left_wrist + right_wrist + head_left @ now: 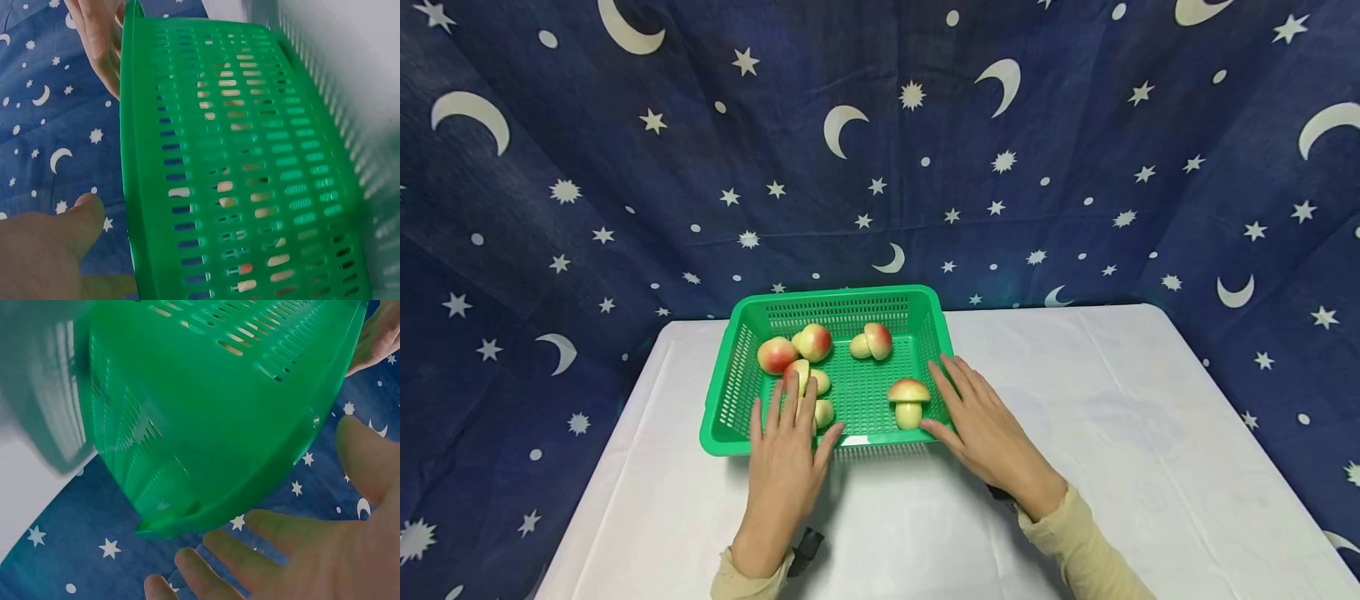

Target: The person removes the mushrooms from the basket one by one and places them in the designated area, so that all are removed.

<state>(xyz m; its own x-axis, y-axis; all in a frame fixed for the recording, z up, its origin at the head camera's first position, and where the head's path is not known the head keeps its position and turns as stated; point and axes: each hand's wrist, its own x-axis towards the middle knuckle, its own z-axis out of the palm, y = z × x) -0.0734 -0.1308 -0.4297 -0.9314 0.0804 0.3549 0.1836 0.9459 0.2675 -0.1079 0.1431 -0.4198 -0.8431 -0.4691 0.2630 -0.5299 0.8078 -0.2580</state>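
Note:
A green plastic basket [842, 294] holds several toy mushrooms with red and yellow caps. Over its front left rim lies my left hand [784, 467], fingers straight and spread, partly covering the mushrooms beneath, such as the one with a pale stem [823, 412]. My right hand [985, 425] is at the front right corner, fingers extended along the right rim and thumb near an upright mushroom [908, 404]. Neither hand grips a mushroom. Both wrist views show the basket's slotted outer wall [206, 150], with the right hand's spread fingers [244, 562] close to the rim.
Under the basket is a table with a white cloth [1075, 400]. A dark blue curtain [820, 225] with moons and stars hangs behind it. Inside the basket, another mushroom [872, 342] lies near the back, and others [777, 355] cluster on the left.

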